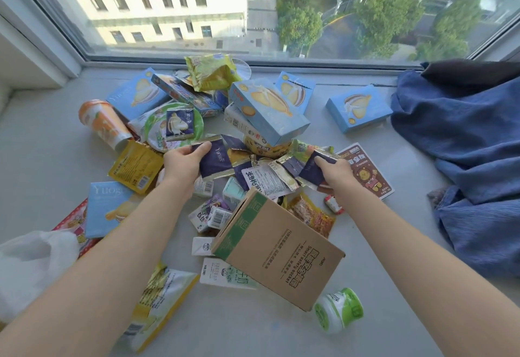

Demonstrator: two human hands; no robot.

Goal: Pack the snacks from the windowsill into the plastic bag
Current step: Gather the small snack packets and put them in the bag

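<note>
Snacks [213, 137] cover grey windowsill [365, 159] | both hands grip navy packets | window [253, 4] behind

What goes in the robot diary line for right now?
step: grabbing | left hand: on navy packet | right hand: on navy packet | bag: near left, nothing visibly packed

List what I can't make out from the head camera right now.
- Plastic bag: cut off by the left edge, opening hidden.
- Cardboard box: contents not visible; it covers the snacks beneath.
- Packets under the left hand and right hand: partly covered, count unclear.
- Package print: too small to read.
</note>
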